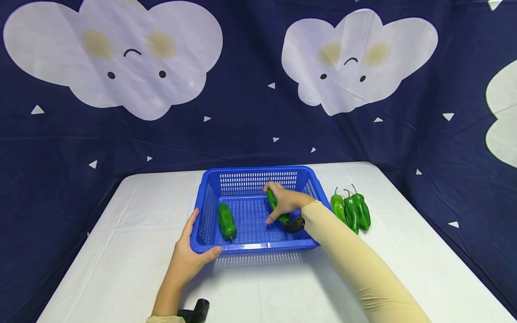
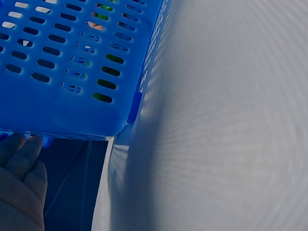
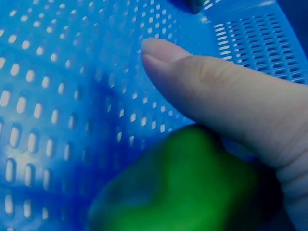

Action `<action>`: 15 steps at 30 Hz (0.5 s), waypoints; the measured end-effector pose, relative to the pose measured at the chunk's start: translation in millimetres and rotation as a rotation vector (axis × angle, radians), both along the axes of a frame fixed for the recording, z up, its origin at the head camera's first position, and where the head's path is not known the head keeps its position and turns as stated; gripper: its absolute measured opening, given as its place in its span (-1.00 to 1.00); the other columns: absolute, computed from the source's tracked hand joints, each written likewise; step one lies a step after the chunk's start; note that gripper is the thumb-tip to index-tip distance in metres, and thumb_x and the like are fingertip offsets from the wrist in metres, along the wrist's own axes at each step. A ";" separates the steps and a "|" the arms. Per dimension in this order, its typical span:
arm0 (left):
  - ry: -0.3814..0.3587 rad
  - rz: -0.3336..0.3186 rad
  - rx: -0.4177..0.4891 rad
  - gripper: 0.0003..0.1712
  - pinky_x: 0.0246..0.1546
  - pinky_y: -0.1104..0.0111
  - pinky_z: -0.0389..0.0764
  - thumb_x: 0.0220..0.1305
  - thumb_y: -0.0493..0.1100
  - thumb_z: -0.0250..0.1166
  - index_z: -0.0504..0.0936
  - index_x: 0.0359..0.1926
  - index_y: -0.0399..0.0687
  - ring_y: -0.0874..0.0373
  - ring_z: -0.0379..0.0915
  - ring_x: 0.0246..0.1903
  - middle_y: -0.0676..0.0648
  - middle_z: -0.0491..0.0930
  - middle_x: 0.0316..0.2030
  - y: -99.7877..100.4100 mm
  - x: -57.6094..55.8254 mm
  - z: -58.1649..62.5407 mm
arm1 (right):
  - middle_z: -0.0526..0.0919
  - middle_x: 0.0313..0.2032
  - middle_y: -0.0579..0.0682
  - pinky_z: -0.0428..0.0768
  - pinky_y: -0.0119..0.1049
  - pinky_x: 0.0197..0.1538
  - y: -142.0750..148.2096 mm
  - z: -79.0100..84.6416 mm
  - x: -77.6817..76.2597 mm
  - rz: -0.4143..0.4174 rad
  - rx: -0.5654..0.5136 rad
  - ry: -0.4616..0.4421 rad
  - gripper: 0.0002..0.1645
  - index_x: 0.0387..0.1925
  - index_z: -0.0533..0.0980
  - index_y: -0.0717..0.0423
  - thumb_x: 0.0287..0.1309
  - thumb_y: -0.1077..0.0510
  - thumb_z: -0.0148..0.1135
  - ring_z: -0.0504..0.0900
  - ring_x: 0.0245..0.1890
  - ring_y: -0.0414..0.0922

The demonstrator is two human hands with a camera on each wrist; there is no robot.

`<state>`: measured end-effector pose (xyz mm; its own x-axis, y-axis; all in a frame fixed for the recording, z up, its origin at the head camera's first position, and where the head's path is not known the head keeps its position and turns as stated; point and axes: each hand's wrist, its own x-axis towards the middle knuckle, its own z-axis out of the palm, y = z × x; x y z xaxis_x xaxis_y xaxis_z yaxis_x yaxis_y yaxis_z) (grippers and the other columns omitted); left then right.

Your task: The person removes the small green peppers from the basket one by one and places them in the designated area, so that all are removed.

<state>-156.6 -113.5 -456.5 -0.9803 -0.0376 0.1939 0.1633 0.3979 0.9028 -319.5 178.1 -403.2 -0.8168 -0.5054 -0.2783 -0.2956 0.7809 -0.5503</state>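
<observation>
A blue plastic basket (image 1: 252,246) stands on the white table. At its near left corner my left hand (image 1: 190,255) holds the rim, thumb along the front edge and fingers by the left side. My right hand (image 1: 284,199) reaches inside the basket's right half and grips a green pepper (image 1: 272,200), its stem end pointing away. In the right wrist view the thumb (image 3: 207,86) extends above that pepper (image 3: 192,187), while the other fingers are hidden. Another green pepper (image 1: 227,220) lies on the basket floor at the left.
Several green peppers (image 1: 352,211) lie side by side on the white tablecloth (image 1: 404,251), just right of the basket. Behind the table hangs a dark blue cloth (image 1: 250,112) with white clouds. A black wrist camera (image 1: 195,312) sits on the left wrist.
</observation>
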 end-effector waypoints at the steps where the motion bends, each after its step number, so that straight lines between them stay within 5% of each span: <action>1: 0.000 0.000 0.002 0.34 0.25 -0.22 0.40 -0.09 -0.05 0.59 -0.09 0.58 0.27 -0.39 0.23 0.37 -0.37 0.17 0.46 -0.1 0.0 0.0 | 0.25 0.19 0.08 0.52 -0.02 0.19 0.1 1.9 0.6 0.003 -0.008 0.001 0.14 0.30 0.14 -0.03 -0.24 -0.05 0.67 0.40 0.12 0.04; 7: 0.009 -0.001 0.006 0.33 0.24 -0.22 0.41 -0.10 -0.06 0.59 -0.08 0.58 0.26 -0.39 0.24 0.36 -0.37 0.18 0.46 -0.7 -0.4 -0.7 | 0.19 0.26 0.10 0.47 0.02 0.27 0.3 14.6 5.7 0.019 -0.048 0.019 0.15 0.34 0.11 0.00 -0.19 0.01 0.65 0.33 0.22 0.06; 15: 0.021 -0.001 0.010 0.33 0.24 -0.21 0.42 -0.11 -0.07 0.60 -0.05 0.58 0.24 -0.37 0.26 0.35 -0.37 0.21 0.44 -0.7 -1.1 -2.1 | 0.23 0.16 0.10 0.56 -0.03 0.18 4.7 34.8 12.3 0.033 -0.071 0.111 0.15 0.35 0.10 0.03 -0.18 0.08 0.65 0.40 0.09 0.06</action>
<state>-157.8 -114.1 -458.6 -0.9761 -0.0390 0.2137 0.1822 0.3887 0.9032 -307.3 182.8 -368.5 -0.8233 -0.5476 -0.1493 -0.3828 0.7299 -0.5663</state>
